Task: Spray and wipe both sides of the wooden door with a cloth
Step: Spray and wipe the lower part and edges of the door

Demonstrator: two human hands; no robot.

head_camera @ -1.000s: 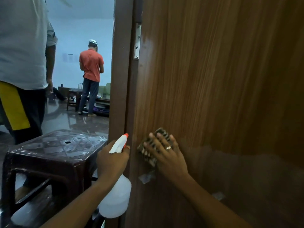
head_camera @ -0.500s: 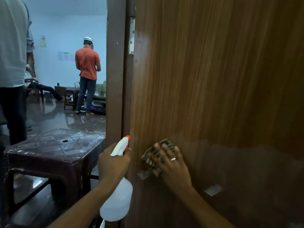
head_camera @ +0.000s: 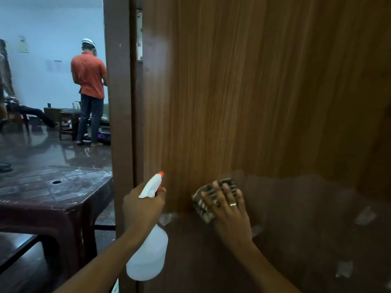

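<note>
The wooden door (head_camera: 264, 92) fills the right of the view, its grain vertical and its lower part darker and wet-looking. My right hand (head_camera: 229, 212) presses a folded, dark-and-light patterned cloth (head_camera: 203, 205) flat against the door at about waist height. My left hand (head_camera: 142, 205) grips the neck of a white spray bottle (head_camera: 148, 252) with an orange nozzle, held upright just left of the cloth, near the door's hinge edge.
The brown door frame (head_camera: 118, 102) with a metal hinge (head_camera: 139, 37) stands left of the door. A dark plastic stool (head_camera: 53, 191) sits close at lower left. A person in an orange shirt (head_camera: 88, 79) stands far back on the glossy floor beside low furniture.
My right hand has slid the cloth down and to the right across the door. The view has shifted right, and the nearby person in the white shirt has left the frame.
</note>
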